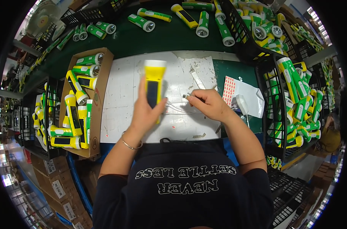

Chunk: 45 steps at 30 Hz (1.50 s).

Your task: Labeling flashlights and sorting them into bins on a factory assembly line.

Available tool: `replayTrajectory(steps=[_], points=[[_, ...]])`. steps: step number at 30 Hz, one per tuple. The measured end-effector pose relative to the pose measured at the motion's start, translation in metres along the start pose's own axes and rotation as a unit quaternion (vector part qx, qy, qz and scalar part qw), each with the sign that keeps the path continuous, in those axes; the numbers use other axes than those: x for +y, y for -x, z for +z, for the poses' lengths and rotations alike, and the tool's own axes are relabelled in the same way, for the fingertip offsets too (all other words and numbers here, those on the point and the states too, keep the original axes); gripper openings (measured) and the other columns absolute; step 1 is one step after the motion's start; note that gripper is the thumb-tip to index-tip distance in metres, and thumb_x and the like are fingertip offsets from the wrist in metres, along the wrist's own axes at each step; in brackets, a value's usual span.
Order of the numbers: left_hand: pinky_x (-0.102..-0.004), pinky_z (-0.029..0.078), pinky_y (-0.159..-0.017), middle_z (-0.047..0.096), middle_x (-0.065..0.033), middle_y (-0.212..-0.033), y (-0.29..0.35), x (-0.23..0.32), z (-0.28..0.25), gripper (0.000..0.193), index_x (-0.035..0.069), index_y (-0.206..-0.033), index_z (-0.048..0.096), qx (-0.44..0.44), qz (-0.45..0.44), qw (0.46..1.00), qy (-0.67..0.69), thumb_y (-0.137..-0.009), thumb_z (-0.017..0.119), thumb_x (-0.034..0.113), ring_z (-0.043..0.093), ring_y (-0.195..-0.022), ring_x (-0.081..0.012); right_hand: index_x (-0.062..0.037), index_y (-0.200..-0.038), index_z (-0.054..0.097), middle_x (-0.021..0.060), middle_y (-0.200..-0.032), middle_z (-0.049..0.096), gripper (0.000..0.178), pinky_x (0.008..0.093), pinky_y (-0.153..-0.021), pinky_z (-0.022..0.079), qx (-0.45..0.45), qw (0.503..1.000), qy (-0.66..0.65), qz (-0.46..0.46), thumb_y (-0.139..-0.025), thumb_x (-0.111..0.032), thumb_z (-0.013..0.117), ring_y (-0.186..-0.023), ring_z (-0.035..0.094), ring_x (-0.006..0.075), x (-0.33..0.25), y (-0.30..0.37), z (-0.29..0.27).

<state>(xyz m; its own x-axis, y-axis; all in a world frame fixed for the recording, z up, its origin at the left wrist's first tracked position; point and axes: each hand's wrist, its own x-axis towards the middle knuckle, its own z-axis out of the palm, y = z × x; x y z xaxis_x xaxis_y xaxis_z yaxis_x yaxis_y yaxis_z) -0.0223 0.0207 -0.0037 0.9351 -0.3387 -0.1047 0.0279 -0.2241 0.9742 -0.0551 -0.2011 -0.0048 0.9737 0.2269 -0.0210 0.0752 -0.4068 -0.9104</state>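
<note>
1. Left hand (142, 112): wrapped round one solar flashlight (152, 89), its white head pointing away from the wearer; the side grip leaves most of the dark panel uncovered.
2. Right hand (208, 104): thumb and finger pinching a small metal-tipped piece (186, 96) (apparently a cable plug), a fine grip suiting its size.
3. Held flashlight: over the desk's white covering (122, 95), left of the right hand.
4. Cardboard carton (97, 118), left, and black crate (283, 126), right: flashlight stock, presumably flanking for reach.
</note>
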Motion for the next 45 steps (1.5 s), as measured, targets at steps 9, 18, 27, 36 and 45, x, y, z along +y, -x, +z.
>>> replayTrajectory(steps=[9, 18, 27, 36, 45], points=[[-0.0384, 0.046, -0.089, 0.049, -0.0245, -0.123, 0.020, 0.024, 0.012, 0.080, 0.006, -0.140, 0.020, -0.041, 0.184, 0.968, -0.165, -0.076, 0.066, 0.011, 0.054, -0.109, -0.0380, -0.0030, -0.125, 0.050, 0.0050, -0.096, 0.057, 0.050, 0.0185, -0.065, 0.042, 0.088, 0.988, -0.125, 0.037, -0.079, -0.013, 0.067, -0.075, 0.051, 0.0050, -0.042, -0.008, -0.011], [-0.0386, 0.048, -0.086, 0.053, -0.0245, -0.118, 0.032, 0.037, 0.010, 0.082, 0.006, -0.142, 0.018, -0.091, 0.179, 0.966, -0.164, -0.076, 0.066, 0.009, 0.057, -0.105, -0.0393, 0.0026, -0.123, 0.051, 0.0034, -0.095, 0.059, 0.051, 0.0176, -0.064, 0.041, 0.059, 0.972, -0.211, -0.081, -0.079, -0.016, 0.067, -0.074, 0.048, 0.0031, -0.035, -0.004, -0.008], [-0.0388, 0.049, -0.081, 0.057, -0.0252, -0.110, 0.032, 0.039, 0.012, 0.082, 0.007, -0.142, 0.018, -0.070, 0.201, 0.958, -0.192, -0.075, 0.066, 0.008, 0.059, -0.098, -0.0399, 0.0053, -0.130, 0.042, 0.0134, -0.120, 0.054, 0.054, 0.0285, -0.091, 0.044, 0.015, 0.975, -0.216, -0.044, -0.081, -0.006, 0.062, -0.106, 0.055, 0.0159, -0.045, 0.001, -0.017], [-0.0394, 0.050, -0.079, 0.059, -0.0246, -0.104, 0.034, 0.039, 0.012, 0.082, 0.008, -0.142, 0.018, -0.070, 0.183, 0.961, -0.194, -0.075, 0.066, 0.009, 0.061, -0.093, -0.0396, 0.0061, -0.124, 0.048, 0.0096, -0.106, 0.059, 0.052, 0.0226, -0.081, 0.044, 0.036, 0.965, -0.260, -0.012, -0.079, -0.011, 0.066, -0.094, 0.055, 0.0106, -0.052, 0.002, -0.014], [-0.0393, 0.050, -0.079, 0.059, -0.0247, -0.105, 0.033, 0.038, 0.011, 0.082, 0.007, -0.142, 0.018, -0.078, 0.179, 0.963, -0.187, -0.075, 0.066, 0.009, 0.061, -0.094, -0.0396, 0.0062, -0.123, 0.049, 0.0096, -0.107, 0.059, 0.048, 0.0225, -0.082, 0.045, 0.036, 0.960, -0.279, -0.005, -0.080, -0.010, 0.064, -0.095, 0.055, 0.0102, -0.055, 0.000, -0.013]])
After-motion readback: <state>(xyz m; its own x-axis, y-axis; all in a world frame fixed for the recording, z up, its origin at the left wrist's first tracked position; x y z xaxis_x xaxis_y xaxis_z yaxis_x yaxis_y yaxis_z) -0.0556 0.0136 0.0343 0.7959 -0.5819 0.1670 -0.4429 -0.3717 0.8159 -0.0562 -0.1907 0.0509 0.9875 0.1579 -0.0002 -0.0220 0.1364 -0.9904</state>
